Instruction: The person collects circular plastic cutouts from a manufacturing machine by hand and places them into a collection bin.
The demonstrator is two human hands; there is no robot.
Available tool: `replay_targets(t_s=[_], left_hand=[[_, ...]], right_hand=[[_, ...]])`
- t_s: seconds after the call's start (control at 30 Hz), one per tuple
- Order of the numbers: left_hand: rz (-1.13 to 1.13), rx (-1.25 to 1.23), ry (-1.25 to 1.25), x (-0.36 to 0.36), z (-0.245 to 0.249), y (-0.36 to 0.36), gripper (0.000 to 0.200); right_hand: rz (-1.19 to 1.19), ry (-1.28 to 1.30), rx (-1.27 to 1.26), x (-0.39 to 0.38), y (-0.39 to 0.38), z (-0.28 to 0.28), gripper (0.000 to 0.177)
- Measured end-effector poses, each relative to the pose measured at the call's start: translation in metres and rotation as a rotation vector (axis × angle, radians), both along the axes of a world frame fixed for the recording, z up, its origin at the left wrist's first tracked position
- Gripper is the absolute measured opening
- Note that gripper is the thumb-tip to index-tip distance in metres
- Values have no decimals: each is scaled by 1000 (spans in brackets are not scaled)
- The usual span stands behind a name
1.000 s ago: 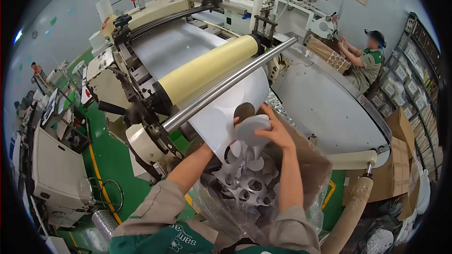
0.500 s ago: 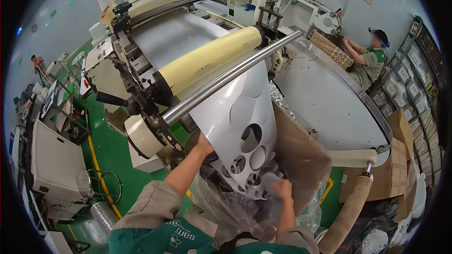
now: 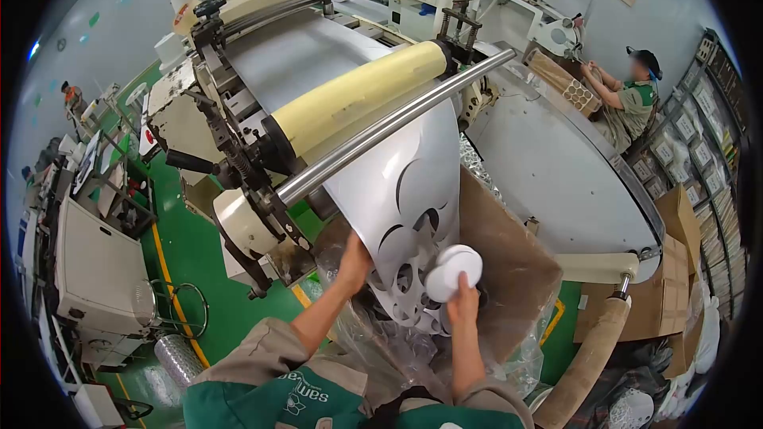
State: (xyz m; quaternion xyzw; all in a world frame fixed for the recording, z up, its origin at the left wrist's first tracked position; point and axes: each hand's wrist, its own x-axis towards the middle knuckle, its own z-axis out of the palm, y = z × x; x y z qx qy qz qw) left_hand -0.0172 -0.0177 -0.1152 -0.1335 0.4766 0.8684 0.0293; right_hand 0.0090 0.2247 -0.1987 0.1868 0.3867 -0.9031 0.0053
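A glossy white sheet with round cut-outs (image 3: pixel 429 151) hangs from the machine's rollers, its lower end dropping as a holed web. At its left edge is my left hand (image 3: pixel 355 264), touching the sheet; its fingers are mostly hidden behind it. My right hand (image 3: pixel 463 302) pinches a few round white discs (image 3: pixel 459 264) in front of the lower right of the sheet. Some circles higher up are partly separated, with dark crescent gaps. Below, the holed web runs into a carton lined with clear plastic (image 3: pixel 509 270).
A yellow roller (image 3: pixel 362 99) and a steel bar (image 3: pixel 397 127) cross above the sheet. The grey machine panel (image 3: pixel 564 159) stands to the right, where a co-worker (image 3: pixel 636 99) handles a box. A paper-wrapped roll (image 3: pixel 584 365) leans at lower right.
My right hand has risen with the discs, which now show plainly instead of blurred. The lower sheet has shifted slightly left, and crescent gaps have opened around upper circles.
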Motion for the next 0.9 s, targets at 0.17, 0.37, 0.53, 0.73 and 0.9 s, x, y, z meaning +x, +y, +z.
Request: replay_targets(t_s=[0.17, 0.37, 0.53, 0.73, 0.9], left_hand=[[-122, 207, -27, -1, 25, 2, 56], [-239, 254, -185, 27, -30, 34, 45], [-430, 246, -209, 31, -17, 42, 45], [-567, 257, -286, 35, -29, 63, 41], [-76, 87, -141, 40, -34, 63, 38]], right_hand=[[178, 120, -132, 2, 20, 20, 32], [495, 6, -27, 9, -19, -18, 35], [440, -37, -37, 46, -2, -26, 39], [331, 10, -232, 37, 18, -46, 49], [-281, -164, -410, 80, 82, -90, 41]])
